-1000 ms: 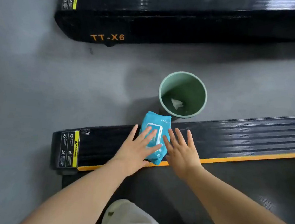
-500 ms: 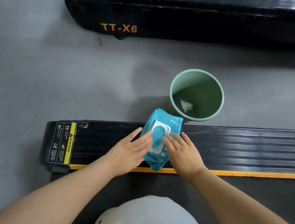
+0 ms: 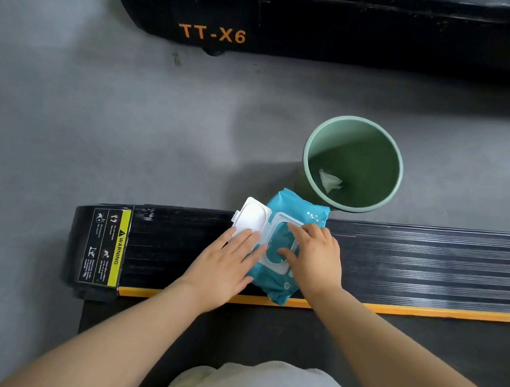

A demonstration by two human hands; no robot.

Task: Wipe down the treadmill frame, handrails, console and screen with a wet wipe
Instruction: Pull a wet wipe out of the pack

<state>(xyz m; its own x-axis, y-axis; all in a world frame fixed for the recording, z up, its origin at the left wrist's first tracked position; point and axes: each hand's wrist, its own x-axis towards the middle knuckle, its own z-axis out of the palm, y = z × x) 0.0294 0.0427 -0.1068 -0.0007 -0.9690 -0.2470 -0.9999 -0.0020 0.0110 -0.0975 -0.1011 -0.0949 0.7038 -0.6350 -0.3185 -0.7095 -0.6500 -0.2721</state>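
A blue wet-wipe pack point(image 3: 301, 211) lies on the black ribbed side rail point(image 3: 426, 264) of the treadmill I am on. Its white flip lid point(image 3: 250, 216) stands swung open to the left. My left hand point(image 3: 225, 268) lies flat with straight fingers on the lid and the pack's left edge. My right hand point(image 3: 313, 257) rests on the pack, with its fingers and thumb curled at the dispensing opening. Whether it holds a wipe is hidden by the fingers.
A green bin point(image 3: 310, 142) with a crumpled used wipe point(image 3: 328, 181) inside stands on the grey floor just behind the pack. A second black treadmill point(image 3: 324, 23) marked TT-X6 lies farther back. A yellow warning label point(image 3: 105, 248) marks the rail's left end.
The pack's lid was closed before and is now flipped open to the left. My right fingers have moved onto the opening. My view has shifted closer.
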